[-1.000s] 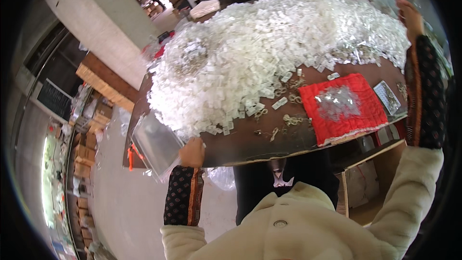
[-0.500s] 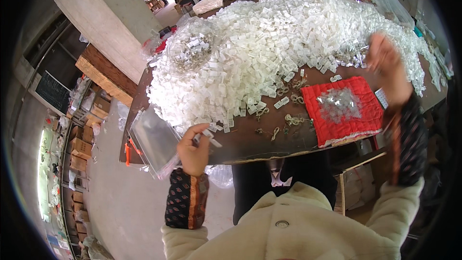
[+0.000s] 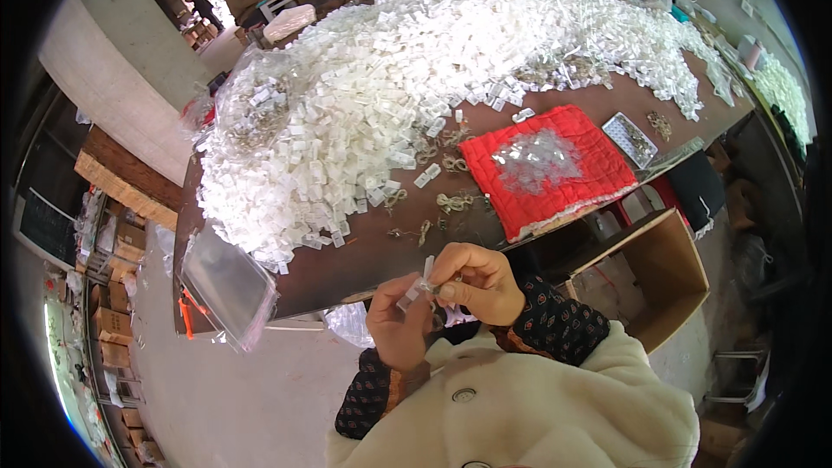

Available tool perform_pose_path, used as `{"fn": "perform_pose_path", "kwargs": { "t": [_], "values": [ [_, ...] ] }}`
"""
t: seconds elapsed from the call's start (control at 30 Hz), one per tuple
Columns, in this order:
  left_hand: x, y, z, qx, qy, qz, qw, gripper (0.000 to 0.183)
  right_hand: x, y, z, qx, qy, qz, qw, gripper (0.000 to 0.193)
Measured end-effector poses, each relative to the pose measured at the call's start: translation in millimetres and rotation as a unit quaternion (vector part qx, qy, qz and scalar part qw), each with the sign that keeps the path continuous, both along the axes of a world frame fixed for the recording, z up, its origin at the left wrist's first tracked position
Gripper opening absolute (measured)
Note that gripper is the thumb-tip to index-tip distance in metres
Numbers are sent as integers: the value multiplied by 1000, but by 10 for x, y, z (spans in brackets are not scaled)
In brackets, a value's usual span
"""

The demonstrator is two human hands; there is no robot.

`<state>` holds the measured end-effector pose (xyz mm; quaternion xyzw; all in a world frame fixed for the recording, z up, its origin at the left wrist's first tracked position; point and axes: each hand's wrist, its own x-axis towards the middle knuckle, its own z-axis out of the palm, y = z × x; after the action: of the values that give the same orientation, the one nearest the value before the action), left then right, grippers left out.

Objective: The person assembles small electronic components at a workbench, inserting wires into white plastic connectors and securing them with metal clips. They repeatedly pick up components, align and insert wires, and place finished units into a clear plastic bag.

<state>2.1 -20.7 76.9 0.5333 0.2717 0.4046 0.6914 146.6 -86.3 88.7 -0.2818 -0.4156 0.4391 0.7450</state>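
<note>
Close in front of my body, just off the table's front edge, my two hands meet. My left hand (image 3: 400, 325) is closed around a small translucent white plastic box (image 3: 409, 296), whose flap stands up. The fingers of my right hand (image 3: 481, 284) are pinched together at the box; a small thing at the fingertips is too tiny to name. Beyond them, a large heap of similar white boxes (image 3: 364, 113) covers much of the brown table (image 3: 338, 269). Bundles of thin cord (image 3: 454, 201) lie between the heap and my hands.
A red quilted cloth (image 3: 511, 208) carries a pile of small clear pieces (image 3: 537, 160). Right of it sits a small white tray (image 3: 630, 140). Clear plastic bags (image 3: 227, 282) lie at the left corner beside orange-handled scissors (image 3: 185, 315). An open cardboard box (image 3: 680, 273) stands below, and people sit farther back.
My right hand has come from the right side of the heap to my left hand, which has moved rightward with the small box. The view has shifted to the right.
</note>
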Motion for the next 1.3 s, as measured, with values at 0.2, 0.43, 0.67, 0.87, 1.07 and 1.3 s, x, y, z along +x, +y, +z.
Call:
{"fn": "perform_pose_path", "kwargs": {
  "t": [0.2, 0.43, 0.67, 0.87, 1.07, 1.3],
  "values": [
    [-113, 72, 69, -62, -10, -80, 995, 14, 27, -13, -7, 30, -36, 13, 999, 14],
    [-188, 103, -87, -160, 11, -116, 980, 24, -24, -35, 11, -80, 12, 36, 996, 15],
    [-149, 70, -197, -264, -151, -36, 952, 28, -167, -21, 67, -93, -123, -99, 983, 14],
    [-121, 2, -246, -201, -154, -20, 967, 35, -181, 27, 41, -69, -300, -215, 927, 19],
    [-117, -1, -313, -93, -175, 44, 979, 32, -173, 27, 57, -52, -314, -200, 927, 20],
    [-187, 36, -327, -30, -177, 30, 983, 33, -154, -5, 62, -105, -213, -109, 965, 17]
  ]
}}
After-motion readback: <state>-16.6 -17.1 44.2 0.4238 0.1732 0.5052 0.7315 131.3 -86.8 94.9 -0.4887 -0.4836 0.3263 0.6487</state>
